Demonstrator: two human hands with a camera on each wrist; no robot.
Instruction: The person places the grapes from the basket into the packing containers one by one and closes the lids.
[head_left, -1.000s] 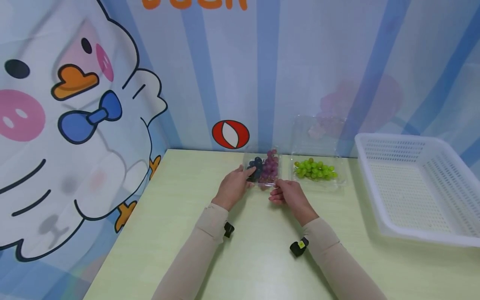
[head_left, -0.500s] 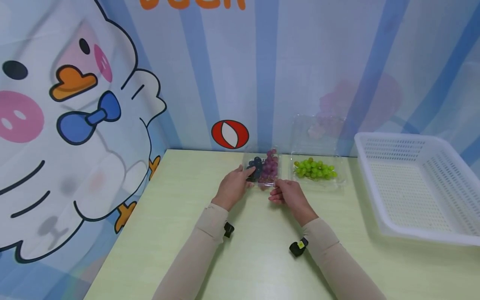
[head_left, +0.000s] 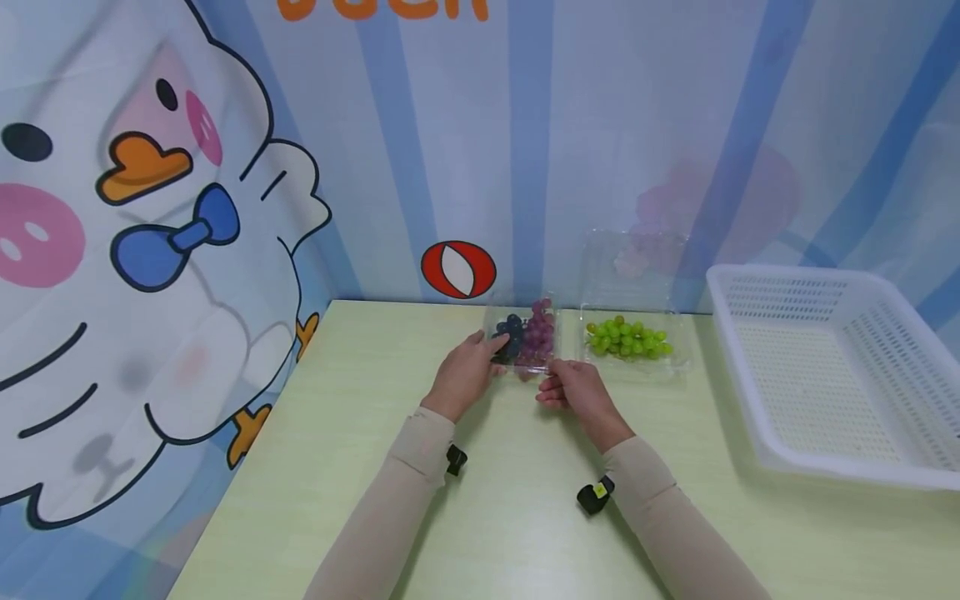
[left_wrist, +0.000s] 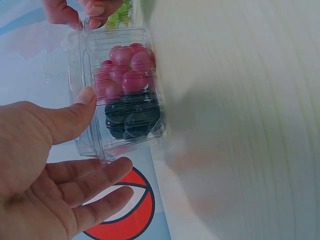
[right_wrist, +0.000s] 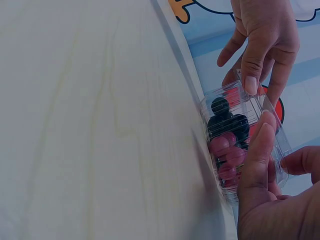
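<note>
A clear plastic clamshell box (head_left: 489, 317) with its lid down stands at the table's back edge. Inside lie dark grapes (head_left: 513, 327) on the left and purple-red grapes (head_left: 538, 332) on the right. My left hand (head_left: 462, 377) holds the box's left side, thumb on the lid's rim and fingers at the side, as the left wrist view shows. With thumb and fingertips, my right hand (head_left: 585, 394) pinches the front right corner. Beside it, green grapes (head_left: 628, 337) lie in a second clear box (head_left: 678, 354), its lid (head_left: 637, 267) raised against the backdrop.
At the right stands a white slotted plastic basket (head_left: 738, 392). A striped backdrop (head_left: 480, 125) with a cartoon duck rises behind the pale table (head_left: 517, 542). A small black device (head_left: 595, 496) sits at my right wrist, another (head_left: 455, 459) at my left.
Both hands keep their hold on the box, and nothing in the scene visibly moves. Only the head view drifts very slightly.
</note>
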